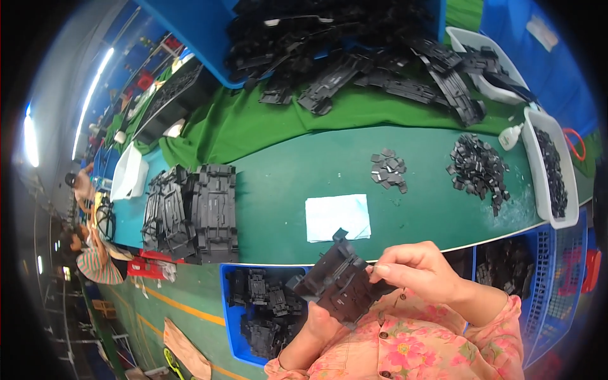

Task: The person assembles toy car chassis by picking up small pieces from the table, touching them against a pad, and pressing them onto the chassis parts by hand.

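A black moulded plastic part [342, 282] is held tilted in front of my body, above the bin at the table's front edge. My left hand [322, 324] is closed on its lower edge, with most of the fingers hidden behind it. My right hand [423, 273] is pinched at the part's right side, thumb against fingertips; whatever sits between them is too small to make out. Just beyond the part, a white sheet [337, 217] lies on the green table [278, 183]. A small group of flat black pieces [388, 170] lies farther right, near a bigger pile of black pieces [479, 170].
Finished-looking black parts [214, 212] stand in a row at left. A big blue bin [190, 31] spills black parts onto green cloth [253, 123]. White trays [546, 190] and a small bottle [510, 137] line the right. Below is a blue bin [229, 316]. People [98, 259] sit at left.
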`<action>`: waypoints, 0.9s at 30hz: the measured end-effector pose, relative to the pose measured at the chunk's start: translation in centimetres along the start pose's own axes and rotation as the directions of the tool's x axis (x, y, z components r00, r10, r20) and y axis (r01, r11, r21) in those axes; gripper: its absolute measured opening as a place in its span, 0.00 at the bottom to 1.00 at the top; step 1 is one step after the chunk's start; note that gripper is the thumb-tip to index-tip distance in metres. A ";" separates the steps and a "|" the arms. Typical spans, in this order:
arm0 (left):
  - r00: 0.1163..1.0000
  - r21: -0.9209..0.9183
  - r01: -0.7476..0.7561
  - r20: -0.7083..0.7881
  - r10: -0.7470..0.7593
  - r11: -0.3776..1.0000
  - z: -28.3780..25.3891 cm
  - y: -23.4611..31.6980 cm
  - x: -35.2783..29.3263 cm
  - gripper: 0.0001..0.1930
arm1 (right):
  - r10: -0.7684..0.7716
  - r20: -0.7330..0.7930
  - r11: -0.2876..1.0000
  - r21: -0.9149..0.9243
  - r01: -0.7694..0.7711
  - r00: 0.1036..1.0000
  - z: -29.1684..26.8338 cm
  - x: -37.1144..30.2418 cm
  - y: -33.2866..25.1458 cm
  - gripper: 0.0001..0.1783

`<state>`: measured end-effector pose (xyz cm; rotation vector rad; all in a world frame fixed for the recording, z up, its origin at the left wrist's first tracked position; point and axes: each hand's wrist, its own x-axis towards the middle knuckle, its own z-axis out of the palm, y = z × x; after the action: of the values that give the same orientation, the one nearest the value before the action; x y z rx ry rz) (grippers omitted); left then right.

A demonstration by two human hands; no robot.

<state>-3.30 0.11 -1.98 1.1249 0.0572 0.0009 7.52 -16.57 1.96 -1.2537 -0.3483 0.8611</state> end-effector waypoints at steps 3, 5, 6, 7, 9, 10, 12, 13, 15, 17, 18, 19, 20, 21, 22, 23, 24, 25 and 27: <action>0.999 0.095 0.037 0.017 -0.039 0.995 -0.4 0.2 0.0 0.49 | 0.043 0.047 0.999 0.018 -0.044 0.998 0.3 0.1 -0.3 0.13; 0.999 0.130 0.032 0.018 -0.034 0.991 -0.4 0.3 0.0 0.49 | 0.000 0.052 1.000 0.023 -0.001 0.999 0.3 0.2 -0.4 0.14; 0.997 0.137 0.057 0.037 -0.063 0.989 -0.5 0.3 0.0 0.50 | 0.074 0.062 0.995 0.061 -0.077 0.995 0.3 0.3 -0.4 0.13; 0.994 0.145 0.082 0.056 -0.091 0.986 -0.5 0.2 0.0 0.50 | 0.146 0.075 0.983 0.099 -0.153 0.986 0.3 0.3 -0.5 0.13; 0.995 0.132 0.065 0.063 -0.074 0.989 -0.6 -0.2 -0.1 0.50 | 0.135 0.075 0.986 0.092 -0.142 0.988 0.2 0.4 -0.4 0.13; 0.997 0.120 0.047 0.061 -0.055 0.992 -0.6 -0.3 -0.2 0.50 | 0.126 0.084 0.987 0.085 -0.133 0.988 0.2 0.4 -0.3 0.13; 0.994 0.110 0.071 0.074 -0.080 0.991 -0.4 -0.3 0.0 0.50 | 0.117 0.065 0.989 0.079 -0.122 0.991 0.3 0.5 0.0 0.13; 0.991 0.103 0.095 0.084 -0.103 0.990 -0.2 -0.2 0.1 0.51 | 0.107 0.051 0.991 0.074 -0.111 0.993 0.3 0.5 0.1 0.13; 0.998 -0.100 0.059 0.042 -0.055 0.993 1.3 -0.1 0.7 0.36 | 0.120 0.053 0.990 0.067 -0.123 0.991 0.1 0.4 -0.2 0.13; 1.000 -0.297 0.011 -0.010 -0.014 0.955 1.9 -0.1 0.9 0.21 | 0.133 0.057 0.989 0.059 -0.136 0.990 -0.1 0.4 -0.3 0.12; 0.997 -0.312 0.034 -0.058 -0.055 0.950 1.9 -0.2 0.9 0.19 | 0.143 0.057 0.987 0.072 -0.147 0.988 -0.1 0.3 -0.3 0.12; 0.990 -0.329 0.058 -0.104 -0.097 0.943 1.8 -0.3 0.9 0.17 | 0.154 0.056 0.984 0.084 -0.158 0.987 -0.2 0.3 -0.3 0.12; 0.991 -0.335 0.063 -0.093 -0.100 0.940 1.4 -0.5 0.7 0.17 | 0.155 0.044 0.984 0.081 -0.158 0.987 -0.3 0.3 -0.3 0.12; 0.995 -0.178 0.085 -0.035 -0.092 0.980 0.4 -0.8 0.3 0.29 | 0.156 0.039 0.985 0.069 -0.159 0.987 -0.2 0.3 -0.3 0.12; 0.995 -0.022 0.093 0.034 -0.092 0.995 -0.6 -1.5 -0.2 0.40 | 0.159 0.025 0.986 0.053 -0.161 0.987 -0.4 0.1 -0.5 0.12; 0.990 0.131 0.084 0.106 -0.098 0.988 -1.6 -2.2 -0.7 0.51 | 0.130 0.029 0.989 0.066 -0.131 0.991 -0.2 0.2 -0.3 0.12; 0.986 0.107 0.084 0.132 -0.098 0.991 -3.0 -3.1 -1.7 0.51 | 0.099 0.032 0.992 0.073 -0.101 0.995 -0.1 0.3 -0.1 0.11; 1.000 0.109 0.017 -0.008 -0.016 0.994 -4.4 -4.3 -2.8 0.52 | 0.110 0.060 0.990 0.085 -0.115 0.992 -0.2 0.3 0.0 0.11; 0.998 0.107 0.001 -0.058 0.006 0.994 -3.3 -3.7 -1.9 0.53 | 0.096 0.090 0.987 0.119 -0.106 0.991 0.2 0.7 0.1 0.11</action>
<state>-5.42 1.43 -6.70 1.2318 0.1088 0.0333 7.85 -15.93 1.77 -1.1298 -0.2957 1.0098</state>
